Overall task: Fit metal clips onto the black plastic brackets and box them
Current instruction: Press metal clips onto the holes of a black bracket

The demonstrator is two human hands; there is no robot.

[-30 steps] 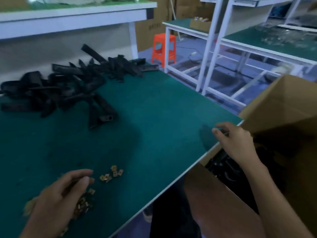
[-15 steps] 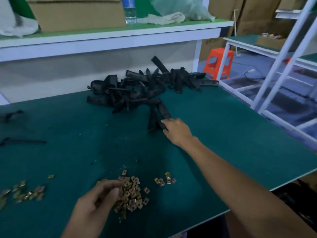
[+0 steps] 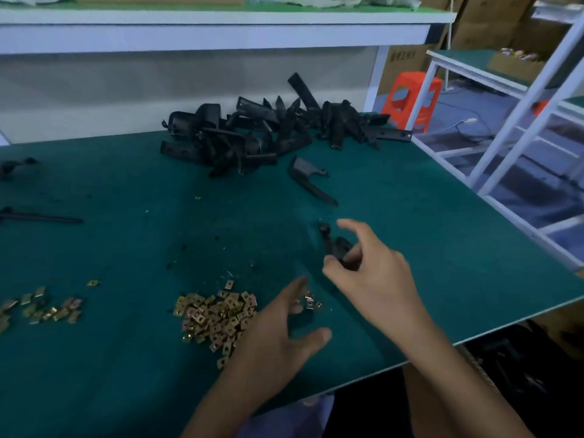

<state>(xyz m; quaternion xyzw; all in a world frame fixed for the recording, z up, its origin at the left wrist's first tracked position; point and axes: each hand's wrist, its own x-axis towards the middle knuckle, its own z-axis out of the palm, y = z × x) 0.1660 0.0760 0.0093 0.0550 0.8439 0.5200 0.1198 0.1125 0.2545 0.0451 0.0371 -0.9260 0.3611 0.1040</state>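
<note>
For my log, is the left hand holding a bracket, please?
No, the left hand is spread open by the metal clips; the right hand holds the bracket.

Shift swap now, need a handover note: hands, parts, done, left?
Right hand grips one black plastic bracket over the green table mat; no clip visible on it.
Left hand open, fingers spread over a few loose brass-coloured metal clips.
Main clip pile beside it; bracket heap at the back, one stray bracket in front.
Done: bracket picked. Left: fit clip, box it, repeat through heap.
</note>
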